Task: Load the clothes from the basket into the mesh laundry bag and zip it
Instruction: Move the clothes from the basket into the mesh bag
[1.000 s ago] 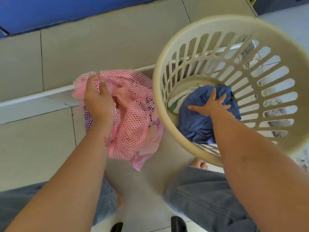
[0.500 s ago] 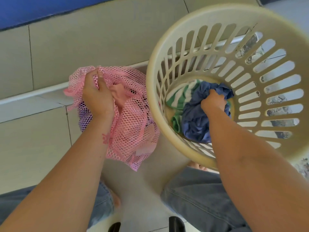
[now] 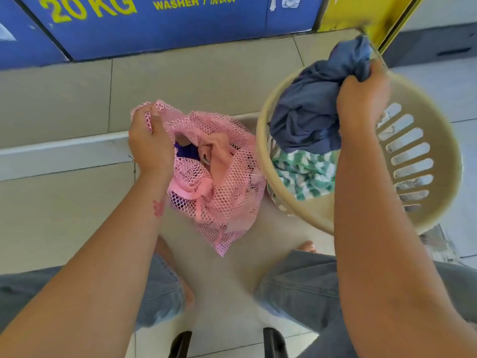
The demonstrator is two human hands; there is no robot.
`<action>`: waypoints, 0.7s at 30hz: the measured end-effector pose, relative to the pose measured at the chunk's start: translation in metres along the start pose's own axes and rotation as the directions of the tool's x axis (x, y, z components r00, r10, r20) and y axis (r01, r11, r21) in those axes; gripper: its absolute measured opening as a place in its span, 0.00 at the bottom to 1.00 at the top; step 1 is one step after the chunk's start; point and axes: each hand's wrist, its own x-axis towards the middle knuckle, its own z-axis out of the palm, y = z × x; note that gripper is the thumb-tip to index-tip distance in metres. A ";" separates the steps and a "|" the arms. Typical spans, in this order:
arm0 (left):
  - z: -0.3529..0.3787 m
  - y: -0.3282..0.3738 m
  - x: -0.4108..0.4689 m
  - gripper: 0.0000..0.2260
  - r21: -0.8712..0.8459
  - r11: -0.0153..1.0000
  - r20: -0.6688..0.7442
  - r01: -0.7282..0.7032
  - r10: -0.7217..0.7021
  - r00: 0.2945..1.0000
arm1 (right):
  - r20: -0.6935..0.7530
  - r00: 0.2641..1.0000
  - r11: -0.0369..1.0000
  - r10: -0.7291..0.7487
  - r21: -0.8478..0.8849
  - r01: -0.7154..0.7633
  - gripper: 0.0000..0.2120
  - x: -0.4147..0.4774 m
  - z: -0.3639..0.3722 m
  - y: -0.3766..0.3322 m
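Two fists: left hand (image 3: 151, 148) pinching mesh bag (image 3: 219, 182) rim, right hand (image 3: 362, 99) raised, clenching blue garment (image 3: 309, 112).

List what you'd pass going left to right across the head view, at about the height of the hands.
left hand → pink mesh laundry bag → blue garment → right hand → slotted far wall of the basket

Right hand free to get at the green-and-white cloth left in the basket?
Probably not yet: the right hand is full, gripping the blue garment, which hangs over the green-and-white cloth in the basket.
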 end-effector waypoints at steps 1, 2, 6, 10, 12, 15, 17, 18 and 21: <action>-0.005 0.002 0.000 0.12 -0.023 1.000 -0.010 0.002 -0.002 1.000 | -0.019 0.998 0.998 -0.052 0.041 0.053 0.15 -0.009 0.001 -0.016; -0.010 0.002 0.001 0.12 -0.050 0.999 -0.020 0.010 -0.011 1.000 | -0.025 0.994 0.992 -0.105 0.074 0.106 0.16 -0.019 0.004 -0.031; -0.022 0.004 0.004 0.11 -0.141 0.989 -0.006 0.039 -0.040 0.999 | -0.014 0.951 0.943 -0.309 0.126 0.309 0.08 -0.072 0.041 -0.071; -0.031 -0.001 0.010 0.11 -0.173 0.982 0.008 0.073 -0.072 0.997 | 0.126 0.871 0.878 -0.474 0.144 0.457 0.08 -0.132 0.102 -0.063; -0.035 -0.004 0.017 0.12 -0.183 0.978 -0.008 0.096 -0.100 0.995 | 0.308 0.807 0.863 -0.504 0.159 0.479 0.10 -0.163 0.126 -0.043; -0.041 -0.009 0.026 0.13 -0.173 0.980 0.029 0.099 -0.095 0.995 | 0.647 0.578 0.823 -0.497 0.139 0.551 0.11 -0.196 0.156 0.001; -0.045 -0.014 0.030 0.14 -0.145 0.988 0.059 0.047 -0.039 0.998 | 0.817 0.418 0.760 -0.397 0.038 0.649 0.11 -0.204 0.171 0.028; -0.046 -0.016 0.030 0.14 -0.132 0.991 0.072 0.017 -0.008 0.997 | 0.885 0.359 0.731 -0.298 -0.031 0.682 0.11 -0.204 0.175 0.035; -0.050 -0.019 0.029 0.14 -0.106 0.994 0.114 -0.042 0.054 0.992 | 0.936 0.318 0.774 -0.149 -0.089 0.626 0.11 -0.197 0.179 0.034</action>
